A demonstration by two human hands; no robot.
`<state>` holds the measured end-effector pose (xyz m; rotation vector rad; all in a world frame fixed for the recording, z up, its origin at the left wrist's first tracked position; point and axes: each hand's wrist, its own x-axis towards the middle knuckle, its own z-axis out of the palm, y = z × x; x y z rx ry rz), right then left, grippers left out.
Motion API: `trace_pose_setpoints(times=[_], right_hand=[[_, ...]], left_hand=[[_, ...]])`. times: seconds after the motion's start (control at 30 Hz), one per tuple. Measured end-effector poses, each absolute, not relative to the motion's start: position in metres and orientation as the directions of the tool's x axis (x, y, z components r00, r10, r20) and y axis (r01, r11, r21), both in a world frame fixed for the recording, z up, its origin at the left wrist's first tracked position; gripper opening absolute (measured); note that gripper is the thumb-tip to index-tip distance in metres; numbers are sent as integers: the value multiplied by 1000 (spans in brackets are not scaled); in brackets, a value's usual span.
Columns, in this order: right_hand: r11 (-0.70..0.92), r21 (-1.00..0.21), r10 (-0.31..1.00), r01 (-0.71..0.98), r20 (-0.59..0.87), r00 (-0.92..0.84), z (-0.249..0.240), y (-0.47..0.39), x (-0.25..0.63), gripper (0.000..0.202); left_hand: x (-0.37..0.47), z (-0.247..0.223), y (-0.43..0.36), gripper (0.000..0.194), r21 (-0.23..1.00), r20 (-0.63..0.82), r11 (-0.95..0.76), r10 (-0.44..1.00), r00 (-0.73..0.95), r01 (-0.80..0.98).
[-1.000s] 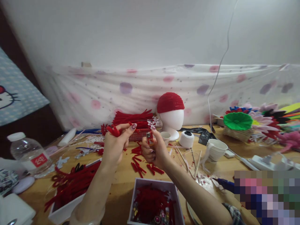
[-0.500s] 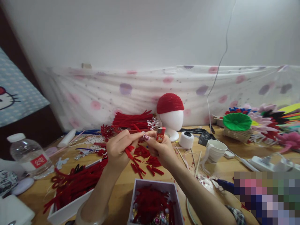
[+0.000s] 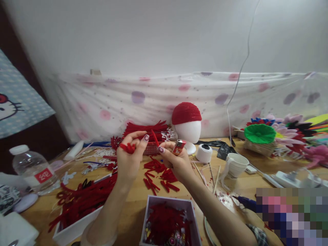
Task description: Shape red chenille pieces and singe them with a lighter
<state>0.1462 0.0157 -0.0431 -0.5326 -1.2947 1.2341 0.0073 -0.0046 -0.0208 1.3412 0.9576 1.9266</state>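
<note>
My left hand [image 3: 132, 159] is raised over the table, fingers curled around several short red chenille pieces [image 3: 127, 148]. Its thumb and forefinger are apart, near the upper end of a thin red chenille strip [image 3: 155, 138]. That strip stands tilted, pinched at its lower end by the thumb and forefinger of my right hand [image 3: 175, 159]. A red lighter [image 3: 179, 147] is also held in my right hand, tucked among the fingers; no flame shows. On the wood below lie more cut red pieces [image 3: 170, 186].
A lilac box [image 3: 148, 218] with red pieces and beads stands in front. A white tray [image 3: 74, 228] of red strips lies left, near a water bottle [image 3: 33, 171]. Behind are a foam head [image 3: 188, 131] and a thread cone [image 3: 204, 153]; a mug [image 3: 237, 164] stands right.
My left hand has turned and drawn back from my right fingers, its thumb now raised and the red pieces in its palm showing. The strip in my right hand is now exposed; the lighter has tilted.
</note>
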Motion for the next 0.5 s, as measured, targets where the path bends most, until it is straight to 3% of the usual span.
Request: trace_pose_setpoints(times=[0.1,0.23,0.37,0.5], right_hand=[[348,-881,879,-320,425,-216,-46,17,147,31],[334,-892,877,-303,412,-248,-47,18,147,32],[67,-909,896,-412,237,-376,-43,19,147,42],[-168,-902,880,-398,44,-472,-47,25,145,47]], left_hand=[[7,-15,-1,38,902,295,-315,949,-111,-294],[7,-12,-2,41,905,206,-218,976,-72,-365],[7,-12,-3,41,889,179,-230,971,-161,-397],[7,-11,-1,41,864,187,-262,960,-209,-430]])
